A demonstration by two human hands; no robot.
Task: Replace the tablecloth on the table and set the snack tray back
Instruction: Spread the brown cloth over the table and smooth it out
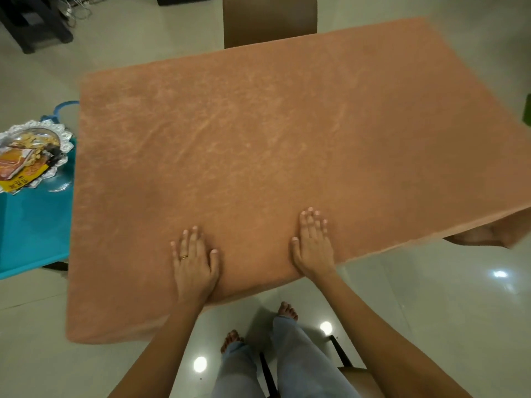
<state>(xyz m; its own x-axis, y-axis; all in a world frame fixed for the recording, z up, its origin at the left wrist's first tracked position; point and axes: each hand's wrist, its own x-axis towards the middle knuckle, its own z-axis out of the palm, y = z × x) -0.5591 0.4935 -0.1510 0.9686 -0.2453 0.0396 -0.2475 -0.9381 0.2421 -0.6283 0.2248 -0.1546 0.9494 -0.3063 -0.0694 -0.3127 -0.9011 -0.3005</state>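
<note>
Both hands, the left hand (194, 261) and right hand (314, 248), press flat with released grip on the orange tablecloth (258, 145) to smooth it over the bench, while the snack tray (31, 156) waits on a blue stool (31, 231) at the frame's left edge.

L hand (193, 261) & R hand (313, 248) flat, palms down, fingers straight.

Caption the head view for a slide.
Both hands, left hand and right hand, press flat on the orange tablecloth; snack tray waits on a blue surface.
</note>
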